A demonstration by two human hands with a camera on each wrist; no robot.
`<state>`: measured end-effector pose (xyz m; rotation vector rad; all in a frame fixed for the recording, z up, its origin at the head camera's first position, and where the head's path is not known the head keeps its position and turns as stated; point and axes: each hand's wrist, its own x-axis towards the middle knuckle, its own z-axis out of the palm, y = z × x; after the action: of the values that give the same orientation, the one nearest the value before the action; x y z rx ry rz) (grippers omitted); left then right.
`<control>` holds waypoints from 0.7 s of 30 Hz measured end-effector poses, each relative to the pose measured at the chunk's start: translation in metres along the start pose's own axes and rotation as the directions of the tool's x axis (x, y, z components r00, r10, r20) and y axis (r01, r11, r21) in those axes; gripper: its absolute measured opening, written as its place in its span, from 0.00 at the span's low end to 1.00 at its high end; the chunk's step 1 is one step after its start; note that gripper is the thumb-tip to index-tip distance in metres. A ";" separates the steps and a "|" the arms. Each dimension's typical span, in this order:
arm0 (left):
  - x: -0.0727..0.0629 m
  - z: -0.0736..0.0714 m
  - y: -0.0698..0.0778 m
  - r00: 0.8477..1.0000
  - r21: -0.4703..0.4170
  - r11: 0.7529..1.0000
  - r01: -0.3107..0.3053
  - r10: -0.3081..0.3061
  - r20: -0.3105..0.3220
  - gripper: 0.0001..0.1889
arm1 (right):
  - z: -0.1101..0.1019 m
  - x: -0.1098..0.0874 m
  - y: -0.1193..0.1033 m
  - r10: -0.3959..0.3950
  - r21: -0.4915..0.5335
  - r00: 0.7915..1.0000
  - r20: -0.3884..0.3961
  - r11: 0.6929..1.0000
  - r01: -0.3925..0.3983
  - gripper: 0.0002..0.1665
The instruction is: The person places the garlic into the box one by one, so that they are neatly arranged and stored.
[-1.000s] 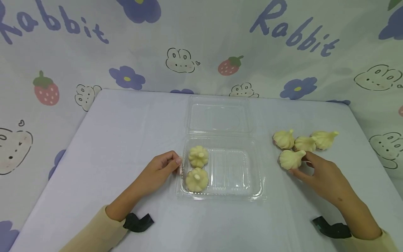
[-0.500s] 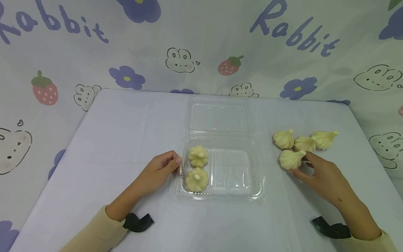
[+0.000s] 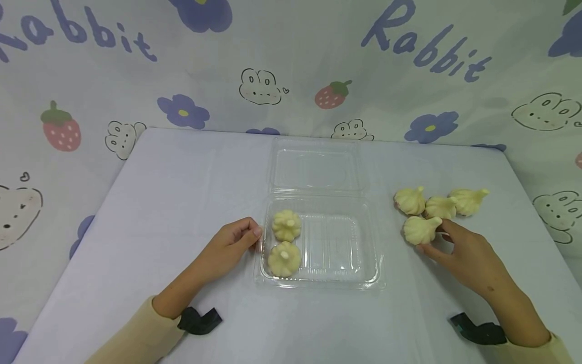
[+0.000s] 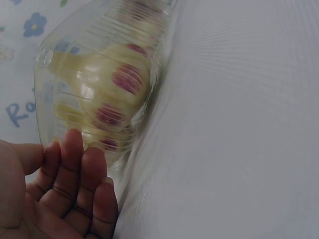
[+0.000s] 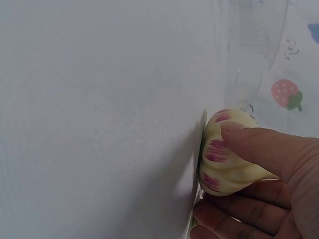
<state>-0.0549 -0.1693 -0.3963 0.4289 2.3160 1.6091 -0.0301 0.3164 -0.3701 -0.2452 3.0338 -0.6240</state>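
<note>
A clear plastic clamshell box (image 3: 334, 242) stands on the table with its lid (image 3: 317, 169) folded back flat. Thumb and fingers of my left hand (image 3: 232, 245) pinch the box's left rim. Inside, along that left side, sit two garlic bulbs, a rear one (image 3: 286, 225) and a front one (image 3: 284, 259), stems up. To the right of the box, my right hand (image 3: 468, 258) grips another garlic bulb (image 3: 419, 230) between thumb and fingers, low at the table. Purple patches show on this bulb (image 5: 219, 152) in the right wrist view.
Right behind the gripped bulb lie three more garlic bulbs: a left one (image 3: 409, 201), a middle one (image 3: 440, 208) and a right one (image 3: 467, 202). White cloth (image 3: 204, 177) covers the table. A printed curtain (image 3: 291, 50) hangs along its back edge.
</note>
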 end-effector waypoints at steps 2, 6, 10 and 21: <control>0.000 0.000 0.000 1.000 0.000 1.000 0.003 -0.003 0.000 0.14 | 0.000 0.000 0.000 -0.004 0.000 1.000 -0.004 1.000 0.004 0.30; 0.000 0.000 0.000 1.000 -0.001 1.000 0.010 -0.010 -0.001 0.14 | 0.000 -0.001 0.001 -0.014 -0.004 1.000 -0.013 1.000 0.014 0.27; 0.000 -0.001 -0.001 1.000 -0.002 1.000 0.008 -0.008 0.001 0.14 | 0.000 -0.001 0.001 -0.019 -0.006 1.000 -0.019 1.000 0.019 0.27; 0.000 0.000 -0.001 1.000 -0.011 1.000 -0.004 0.004 0.008 0.13 | 0.000 -0.003 0.001 -0.036 0.004 0.999 -0.022 0.999 0.036 0.28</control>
<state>-0.0555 -0.1696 -0.3970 0.4373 2.3008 1.6187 -0.0276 0.3180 -0.3701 -0.2960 3.0547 -0.6401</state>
